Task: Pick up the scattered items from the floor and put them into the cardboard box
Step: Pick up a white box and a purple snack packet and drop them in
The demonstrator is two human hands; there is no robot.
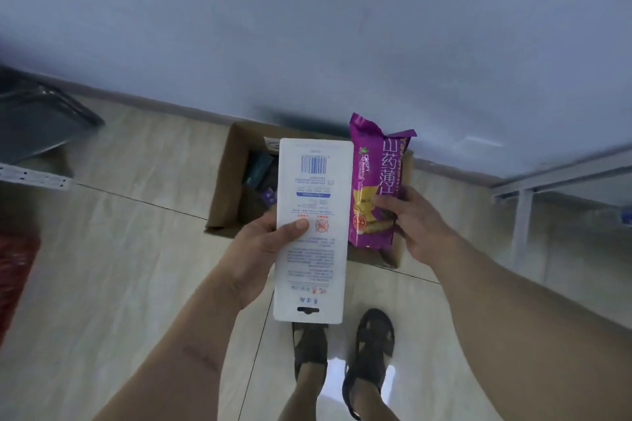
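Single head-worn wide-angle view, looking steeply down past the arms, floor and wall near

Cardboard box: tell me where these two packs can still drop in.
The cardboard box already holds dark items at its left; the white pack and purple bag hide the rest, so free room there cannot be told.

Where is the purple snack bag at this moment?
In the head view, the purple snack bag is right of centre, held upright by the right hand over the cardboard box, beside the white package.
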